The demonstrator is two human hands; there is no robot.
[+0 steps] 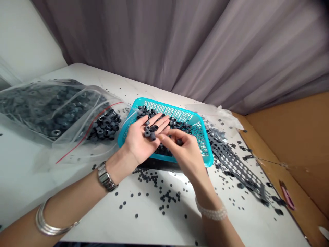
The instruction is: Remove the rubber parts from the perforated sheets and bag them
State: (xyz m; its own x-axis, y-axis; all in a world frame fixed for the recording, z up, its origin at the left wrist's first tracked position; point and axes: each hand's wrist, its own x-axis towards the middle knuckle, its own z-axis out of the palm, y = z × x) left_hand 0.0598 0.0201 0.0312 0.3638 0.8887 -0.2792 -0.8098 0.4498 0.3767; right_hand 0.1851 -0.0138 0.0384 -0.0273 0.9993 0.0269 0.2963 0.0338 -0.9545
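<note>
My left hand (138, 140) is palm up over the basket, its fingers stretched out. On its palm and finger bases lie several small black rubber bushings (147, 133), short and thick-walled with a hole through the middle. My right hand (183, 149) reaches in from the right, thumb and forefinger closed in a pinch beside these bushings. What sits between those fingertips is too small to make out. Below both hands stands a turquoise plastic basket (168, 158) with slotted walls, holding many more black bushings (177, 122); my hands hide part of them.
At left lies a clear zip bag (74, 109) of bushings, some spilling from its mouth. Small black discs (169, 197) are scattered over the white table (97, 219). Perforated black strips (239, 168) lie at right, near cardboard (290, 137) and a pink cutter (287, 195).
</note>
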